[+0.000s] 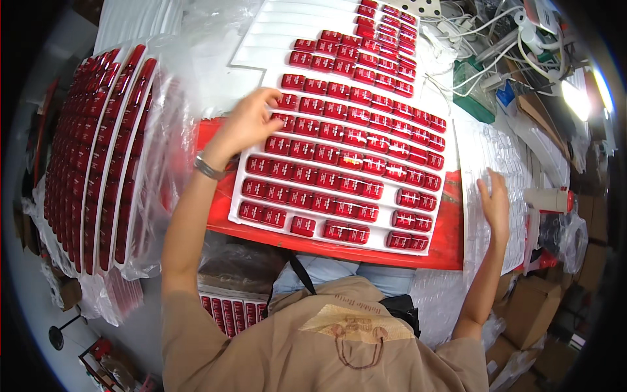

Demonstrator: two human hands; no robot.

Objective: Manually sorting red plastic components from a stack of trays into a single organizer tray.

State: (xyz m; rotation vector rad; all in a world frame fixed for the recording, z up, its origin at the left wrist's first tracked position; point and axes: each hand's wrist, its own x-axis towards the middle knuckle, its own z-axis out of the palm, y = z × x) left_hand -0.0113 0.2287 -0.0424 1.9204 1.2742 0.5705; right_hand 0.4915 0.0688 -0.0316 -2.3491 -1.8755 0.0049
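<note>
A white ribbed tray point(313, 239) lies before me, holding rows of short, glossy red cylinders point(356, 136) with pale print. What kind of containers they are, I cannot make out. At the tray's left edge is my left hand point(251, 121), a metal band on its wrist. Its thumb and forefinger are curved and apart, next to the end red cylinder point(287, 101) of one row. My right hand point(495, 202) is over a stack of clear ribbed trays point(475, 153) on the right, fingers spread and nothing visible in them. Gaps show in the tray's nearest rows.
Several filled trays point(98, 157) stand tilted in clear plastic at the left. Red sheeting point(450, 225) covers the table under the tray. White cables point(483, 32) tangle at the back right. Cardboard boxes point(532, 310) sit low on the right. More red cylinders point(232, 313) lie below the table's front edge.
</note>
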